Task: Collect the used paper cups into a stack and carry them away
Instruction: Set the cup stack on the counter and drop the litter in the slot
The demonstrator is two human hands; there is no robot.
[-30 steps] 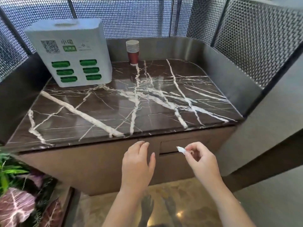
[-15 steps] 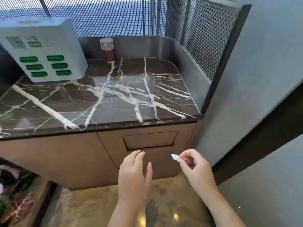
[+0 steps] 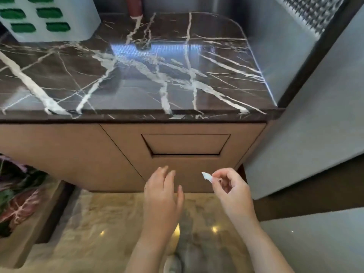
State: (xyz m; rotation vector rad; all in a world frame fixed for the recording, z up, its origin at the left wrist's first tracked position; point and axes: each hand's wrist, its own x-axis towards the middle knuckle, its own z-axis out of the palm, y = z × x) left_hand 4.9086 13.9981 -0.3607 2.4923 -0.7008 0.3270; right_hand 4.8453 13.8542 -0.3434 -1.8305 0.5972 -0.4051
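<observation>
Now, looking down from head height: two bare hands hover before a tan cabinet (image 3: 69, 154), under a counter (image 3: 137, 85) of marble. The left hand (image 3: 161, 194) is empty, its fingers straight and loosely spread. The right hand (image 3: 232, 192) pinches a tiny white scrap (image 3: 206, 176) between thumb and fingertips, the other fingers curled. Just above both hands a rectangular flap (image 3: 185, 144) is recessed into the cabinet front. The paper cups (image 3: 135, 6) stand at the far back of the counter, well apart from both hands; only a red lower wall shows, the rest cut off by the frame. Probably the scrap is meant for the flap: push it inward with the free left hand, drop the scrap clear of the edge, then reach for the cups and hold them low and gently, since thin paper walls crush easily. The marble is glossy dark brown with white veins. A smooth white box (image 3: 49, 18) with green slots sits near the cups. Metal mesh (image 3: 315, 12) rises at the upper right, leafy plants (image 3: 15, 194) lie at the left, and the floor (image 3: 98, 223) is polished beige stone.
</observation>
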